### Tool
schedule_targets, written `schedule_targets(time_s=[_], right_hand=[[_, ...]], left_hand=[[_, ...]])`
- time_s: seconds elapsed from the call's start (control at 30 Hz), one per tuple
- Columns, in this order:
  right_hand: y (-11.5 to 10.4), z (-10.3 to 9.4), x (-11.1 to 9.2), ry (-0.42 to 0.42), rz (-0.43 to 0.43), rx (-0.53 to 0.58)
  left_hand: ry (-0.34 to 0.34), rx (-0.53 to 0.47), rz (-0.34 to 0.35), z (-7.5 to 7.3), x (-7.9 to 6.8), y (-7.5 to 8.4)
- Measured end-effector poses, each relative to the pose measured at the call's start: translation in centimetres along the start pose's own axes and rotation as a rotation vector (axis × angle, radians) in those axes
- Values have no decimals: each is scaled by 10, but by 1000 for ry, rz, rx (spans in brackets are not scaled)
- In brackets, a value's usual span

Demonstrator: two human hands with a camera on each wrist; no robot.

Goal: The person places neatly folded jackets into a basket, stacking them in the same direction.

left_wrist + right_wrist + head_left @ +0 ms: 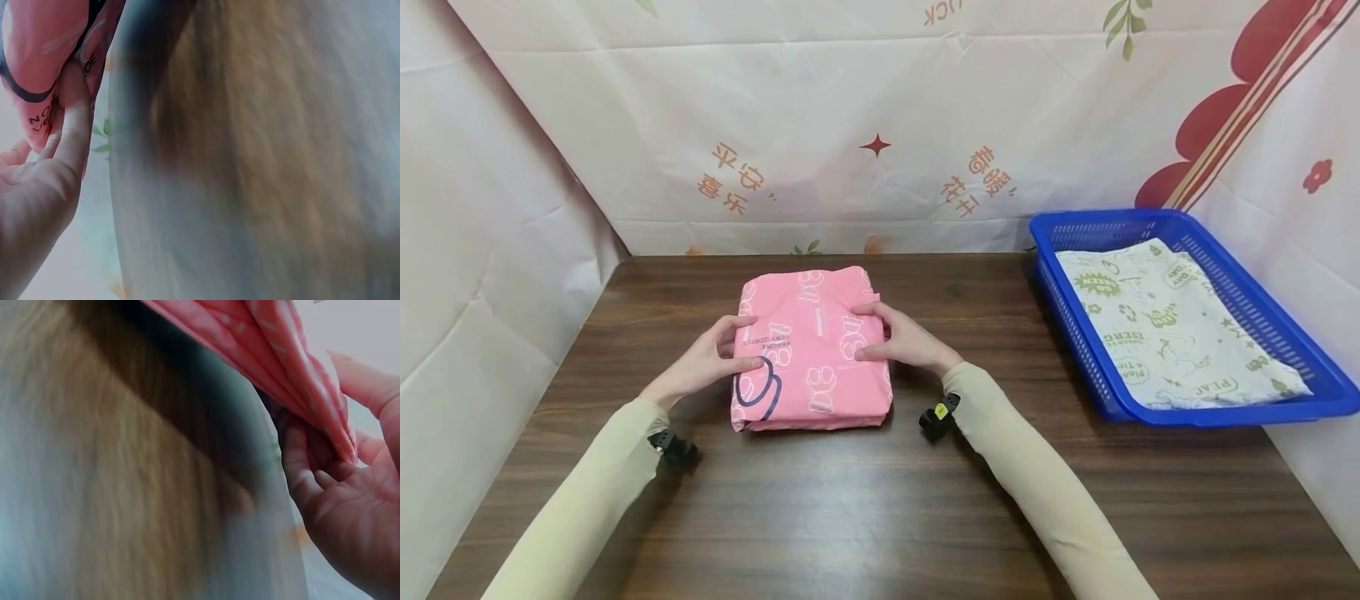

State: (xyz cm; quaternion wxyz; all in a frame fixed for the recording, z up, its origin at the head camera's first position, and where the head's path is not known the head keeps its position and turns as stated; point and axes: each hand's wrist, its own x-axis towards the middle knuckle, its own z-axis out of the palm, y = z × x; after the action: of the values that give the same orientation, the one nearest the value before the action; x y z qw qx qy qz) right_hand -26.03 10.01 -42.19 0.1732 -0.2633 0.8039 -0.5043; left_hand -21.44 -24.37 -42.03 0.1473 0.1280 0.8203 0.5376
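1. One folded pink cloth sat left of centre on the brown table, toward the far side, between left hand and right hand. Contact all along its underside: could not tell.
2. Left hand gripped the bundle's left side. From the head: thumb on top, close to dark looped lines; fingertips farther off along the same side.
3. Right hand gripped the right side likewise, thumb nearer, fingers farther.
4. Left wrist view added bent fingers against the cloth and dark lettering at close range; much of that frame was brown blur.
5. Right wrist view gave stacked folds along the edge, held between thumb and fingers. Head view showed mainly the flat top, printed with white outlined figures.
6. Only the head view took in the blue basket at right, with a white cloth printed in green lying inside it.
7. Head view alone also showed pale sleeves and a small black device at each wrist. Far side: white backdrop, orange characters, red star. Left wrist view caught a green leaf print.
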Motion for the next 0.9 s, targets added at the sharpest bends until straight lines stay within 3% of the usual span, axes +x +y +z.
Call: schedule_targets(time_s=[0.4,0.67,0.9], right_hand=[[2,-29,-18,26,-31,-67],[-4,-47,-32,41,23,-56],[-11,-60,-42,54,64,-47]], left_hand=[[-43,-9,58,18,18,13],[-33,-11,130,30,29,27],[-58,-23,130,38,36,41]])
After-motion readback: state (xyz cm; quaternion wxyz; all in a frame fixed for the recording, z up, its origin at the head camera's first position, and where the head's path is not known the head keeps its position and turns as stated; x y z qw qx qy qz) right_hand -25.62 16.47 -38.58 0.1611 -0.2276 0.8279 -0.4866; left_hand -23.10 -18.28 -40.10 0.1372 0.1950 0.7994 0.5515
